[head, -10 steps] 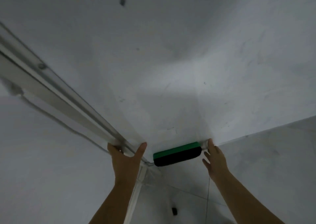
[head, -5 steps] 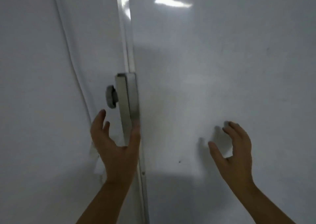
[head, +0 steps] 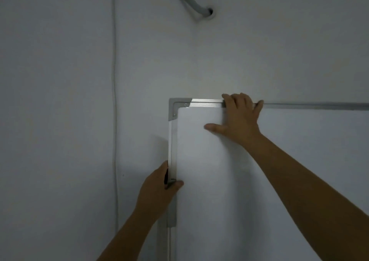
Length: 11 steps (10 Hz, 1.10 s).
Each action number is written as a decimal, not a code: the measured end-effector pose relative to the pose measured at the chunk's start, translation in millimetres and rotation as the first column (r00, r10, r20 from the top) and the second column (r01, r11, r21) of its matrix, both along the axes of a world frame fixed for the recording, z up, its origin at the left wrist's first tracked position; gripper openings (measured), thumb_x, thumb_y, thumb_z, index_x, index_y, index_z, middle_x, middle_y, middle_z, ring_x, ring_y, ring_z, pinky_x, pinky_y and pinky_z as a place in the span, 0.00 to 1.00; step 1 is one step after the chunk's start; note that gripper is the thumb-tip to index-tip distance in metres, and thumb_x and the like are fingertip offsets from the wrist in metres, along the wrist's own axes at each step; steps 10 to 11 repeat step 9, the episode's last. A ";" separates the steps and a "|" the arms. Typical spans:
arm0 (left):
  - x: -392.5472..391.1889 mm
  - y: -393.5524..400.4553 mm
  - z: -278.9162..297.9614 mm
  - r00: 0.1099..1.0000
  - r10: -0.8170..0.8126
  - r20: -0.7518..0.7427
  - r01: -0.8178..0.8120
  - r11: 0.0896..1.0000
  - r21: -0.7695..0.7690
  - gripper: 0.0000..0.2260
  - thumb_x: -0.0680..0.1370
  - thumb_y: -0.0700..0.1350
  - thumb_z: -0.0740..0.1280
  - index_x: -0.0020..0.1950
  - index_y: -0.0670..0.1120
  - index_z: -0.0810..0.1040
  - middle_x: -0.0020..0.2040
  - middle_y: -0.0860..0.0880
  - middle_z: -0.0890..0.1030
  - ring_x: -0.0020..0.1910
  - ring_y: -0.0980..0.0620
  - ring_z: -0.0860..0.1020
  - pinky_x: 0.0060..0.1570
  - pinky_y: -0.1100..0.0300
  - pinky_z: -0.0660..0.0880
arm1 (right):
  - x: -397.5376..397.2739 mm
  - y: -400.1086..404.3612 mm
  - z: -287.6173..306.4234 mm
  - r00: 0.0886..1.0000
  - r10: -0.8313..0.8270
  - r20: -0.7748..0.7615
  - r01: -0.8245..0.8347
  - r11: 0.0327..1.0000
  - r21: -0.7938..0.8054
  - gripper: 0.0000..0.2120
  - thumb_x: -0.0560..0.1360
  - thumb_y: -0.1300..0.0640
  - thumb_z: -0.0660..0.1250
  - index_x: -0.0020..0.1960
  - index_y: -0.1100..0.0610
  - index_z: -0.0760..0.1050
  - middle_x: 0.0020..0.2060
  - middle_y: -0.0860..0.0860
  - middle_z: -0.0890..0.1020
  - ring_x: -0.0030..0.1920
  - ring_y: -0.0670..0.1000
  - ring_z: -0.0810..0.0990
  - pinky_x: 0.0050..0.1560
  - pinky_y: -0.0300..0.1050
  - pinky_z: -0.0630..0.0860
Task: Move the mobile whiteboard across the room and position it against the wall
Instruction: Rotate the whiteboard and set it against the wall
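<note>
The whiteboard point(head: 269, 181) fills the lower right of the head view, its white face close in front of the wall point(head: 60, 101). Its upper left corner has a grey cap, with aluminium frame strips running right and down. My left hand point(head: 157, 193) grips the left frame edge, thumb on the front and fingers behind. My right hand point(head: 239, 117) holds the top frame edge, fingers hooked over it and thumb flat on the board face. The board's stand and wheels are out of view.
A thin white cable point(head: 114, 121) runs vertically down the wall left of the board. A grey hose point(head: 191, 1) enters a hole in the wall above the board's corner.
My view has risen from the board's lower tray to its top corner. Both hands let go, hovered open, and now grip the left and top frame edges.
</note>
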State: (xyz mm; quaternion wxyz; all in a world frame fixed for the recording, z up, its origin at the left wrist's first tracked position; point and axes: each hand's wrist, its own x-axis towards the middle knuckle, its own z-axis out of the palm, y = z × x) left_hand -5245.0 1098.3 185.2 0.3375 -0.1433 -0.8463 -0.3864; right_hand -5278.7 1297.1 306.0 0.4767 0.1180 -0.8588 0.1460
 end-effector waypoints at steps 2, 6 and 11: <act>-5.7 -23.7 -1.6 0.998 0.002 -0.058 -0.001 1.000 0.019 0.11 0.70 0.42 0.69 0.48 0.53 0.71 0.38 0.61 0.75 0.38 0.63 0.74 0.36 0.74 0.68 | -6.9 -25.8 0.5 1.000 0.014 -0.015 -0.013 1.000 0.015 0.38 0.66 0.36 0.68 0.68 0.56 0.64 0.65 0.55 0.67 0.69 0.55 0.58 0.71 0.68 0.39; 7.3 -27.3 -3.6 0.998 -0.039 -0.043 0.040 0.999 0.033 0.10 0.71 0.42 0.68 0.46 0.53 0.71 0.38 0.60 0.74 0.39 0.64 0.73 0.35 0.80 0.69 | 1.0 -31.7 -9.0 0.994 0.081 -0.073 -0.081 0.997 0.009 0.38 0.70 0.39 0.67 0.71 0.58 0.60 0.68 0.56 0.64 0.72 0.55 0.55 0.72 0.64 0.41; 13.7 -11.1 -7.3 0.997 0.082 0.002 -0.082 0.997 0.017 0.13 0.71 0.45 0.68 0.53 0.42 0.73 0.45 0.44 0.79 0.48 0.44 0.76 0.49 0.64 0.72 | 29.3 10.6 -26.0 0.972 0.234 -0.020 -0.235 0.967 -0.102 0.39 0.68 0.41 0.65 0.73 0.57 0.59 0.75 0.56 0.55 0.76 0.56 0.48 0.74 0.58 0.49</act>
